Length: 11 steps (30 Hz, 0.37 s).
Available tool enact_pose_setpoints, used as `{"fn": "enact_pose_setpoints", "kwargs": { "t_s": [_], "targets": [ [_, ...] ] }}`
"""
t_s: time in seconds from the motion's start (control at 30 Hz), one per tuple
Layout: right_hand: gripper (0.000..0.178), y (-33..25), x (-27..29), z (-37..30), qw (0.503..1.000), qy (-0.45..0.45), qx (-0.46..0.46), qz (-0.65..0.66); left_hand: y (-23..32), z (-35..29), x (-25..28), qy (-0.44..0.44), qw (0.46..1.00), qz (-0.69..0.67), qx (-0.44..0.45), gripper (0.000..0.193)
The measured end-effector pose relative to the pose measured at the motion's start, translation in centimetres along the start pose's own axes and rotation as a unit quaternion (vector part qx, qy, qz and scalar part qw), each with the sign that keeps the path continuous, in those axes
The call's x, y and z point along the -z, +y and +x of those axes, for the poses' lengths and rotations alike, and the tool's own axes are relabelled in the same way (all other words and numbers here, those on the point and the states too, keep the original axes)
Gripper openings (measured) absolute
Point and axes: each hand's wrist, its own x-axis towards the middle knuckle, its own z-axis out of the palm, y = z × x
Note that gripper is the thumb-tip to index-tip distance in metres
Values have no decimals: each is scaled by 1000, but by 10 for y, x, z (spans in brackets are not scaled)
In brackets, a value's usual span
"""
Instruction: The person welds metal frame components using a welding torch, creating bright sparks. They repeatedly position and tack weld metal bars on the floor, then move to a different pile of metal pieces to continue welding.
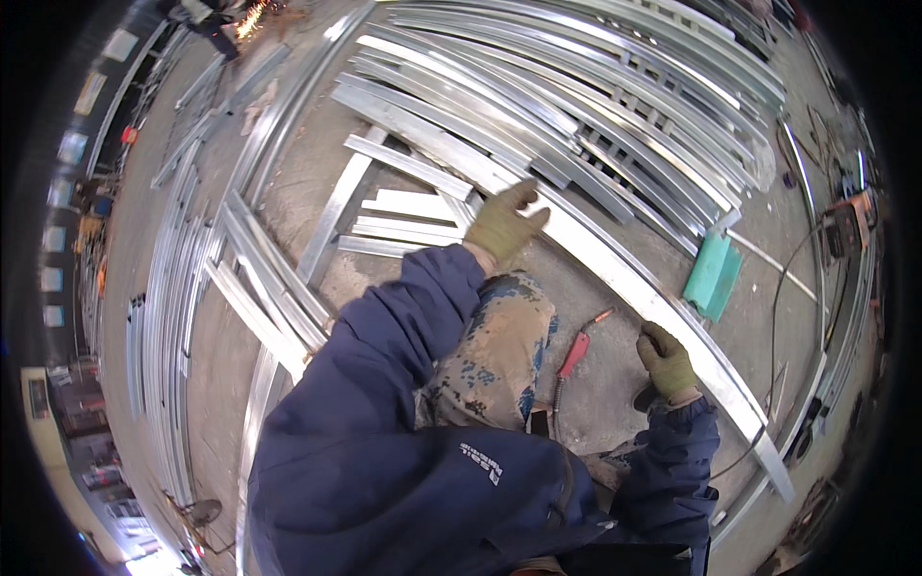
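A long, bright metal bar (605, 264) slants across in front of me, from upper left to lower right. My left hand (506, 223), in an olive-green work glove, is at the bar's near edge with fingers apart and nothing held. Further right, my right hand (665, 360), gloved alike, has its fingers curled against the near edge of the same bar. Whatever those fingers may hold is hidden. Between my hands, on the concrete floor, lies a welding torch (574, 355) with a red handle and copper-coloured tip, its cable running toward me.
Stacked metal profiles (576, 106) fill the far side. A green angled piece (713, 276) lies beyond the bar on the right. Short metal pieces (408, 216) lie left of my left hand, and long profiles (173, 317) further left. Sparks (252, 19) fly near a person (206, 21) at far left.
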Motion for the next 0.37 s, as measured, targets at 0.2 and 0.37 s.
{"fn": "enact_pose_setpoints", "kwargs": {
  "t_s": [0.2,0.37],
  "targets": [
    [41,48,-6,18,993,71,-84,40,-82,111,-20,-65,941,331,34,75],
    [51,47,-21,33,999,1,-37,-12,-109,210,-47,-100,855,508,28,66]
  ]
}}
